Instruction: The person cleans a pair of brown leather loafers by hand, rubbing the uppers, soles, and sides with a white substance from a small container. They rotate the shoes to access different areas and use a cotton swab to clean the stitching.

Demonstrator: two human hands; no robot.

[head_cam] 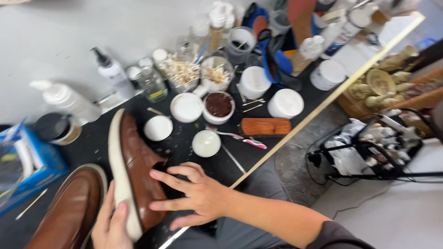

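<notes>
Black and crowded, the worktable (92, 147) runs from lower left to upper right of the frame, its pale edge strip cutting diagonally toward the upper right corner. Lower left of centre, a brown leather shoe (134, 170) with a white sole lies tipped on its side, sole toward the left. The left hand (110, 226), at the bottom edge, wraps its thumb and fingers around the sole near the heel, closed on it. The right hand (196, 193) is spread flat with fingers splayed, its fingertips touching the leather upper, gripping nothing. A second brown shoe (69, 212) sits just beside it in the lower left corner.

Judging by its look, the shoe is moderately light, with a firm rubbery sole and supple, smooth leather that could mark; the sole edge and heel seem the surest hold.

Above, near centre, stand white jars (187, 107), an open jar of brown polish (218, 105), a wooden brush (266, 126) and a toothbrush (242, 138). Pump bottles (113, 74) stand upper left.
</notes>
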